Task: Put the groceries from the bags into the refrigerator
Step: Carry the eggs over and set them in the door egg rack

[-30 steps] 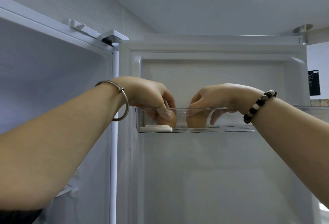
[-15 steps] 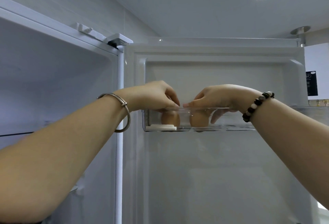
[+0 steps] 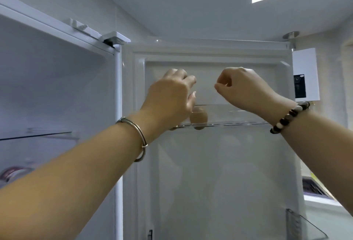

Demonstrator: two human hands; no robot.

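A brown egg (image 3: 198, 118) stood in the clear door shelf (image 3: 238, 114) near the top of the open refrigerator door (image 3: 210, 173), toward the shelf's left end. Just above and left of it hung the left hand (image 3: 172, 94), back to the camera, its fingers loosely bent with a gap between thumb and forefinger and nothing in them. To the right, above the shelf's rim, the right hand (image 3: 240, 87) was curled into a loose fist, thumb tip against forefinger, nothing visible in it. A metal bangle (image 3: 140, 138) circled the left wrist, a bead bracelet (image 3: 288, 118) the right. Far left, a glass shelf (image 3: 36, 135) crossed the refrigerator's inside.
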